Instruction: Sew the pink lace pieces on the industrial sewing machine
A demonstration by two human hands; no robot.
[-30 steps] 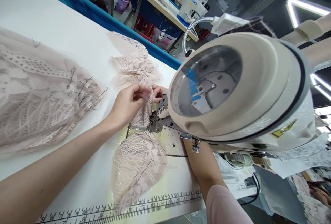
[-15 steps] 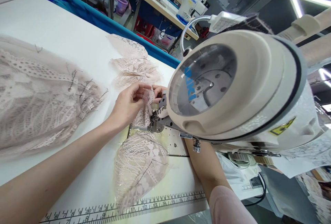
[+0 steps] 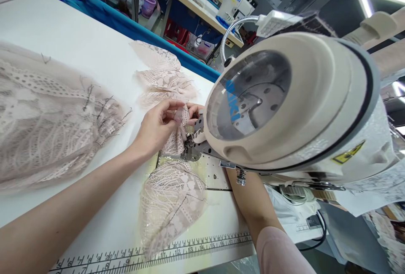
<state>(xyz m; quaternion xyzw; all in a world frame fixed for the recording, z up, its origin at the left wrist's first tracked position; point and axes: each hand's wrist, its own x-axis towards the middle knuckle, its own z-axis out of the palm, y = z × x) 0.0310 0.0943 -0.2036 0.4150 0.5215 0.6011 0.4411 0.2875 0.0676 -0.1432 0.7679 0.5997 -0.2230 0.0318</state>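
Observation:
Beside the needle of a sewing machine (image 3: pixel 253 105), my left hand (image 3: pixel 158 124) pinches a pale pink lace piece (image 3: pixel 174 142). My right hand (image 3: pixel 194 111) reaches behind the machine head, and its fingers close on the far edge of the same lace. Part of that hand is hidden by the machine. The lace runs down to the presser foot (image 3: pixel 189 145). Nearer to me lies a lace cup piece (image 3: pixel 172 204) with dark thread along a seam. Farther off, more lace pieces (image 3: pixel 166 82) lie in a row on the white table.
A large heap of pink lace (image 3: pixel 53 118) with dark thread ends covers the table's left side. A printed ruler (image 3: pixel 164 252) runs along the near edge. Blue cloth (image 3: pixel 126 25) borders the far edge. Another sewing machine (image 3: pixel 229 0) stands on a bench beyond.
Both hands stay almost in place, holding the lace by the presser foot. The lace edge between the fingers shows slightly more upright. The view has shifted a little.

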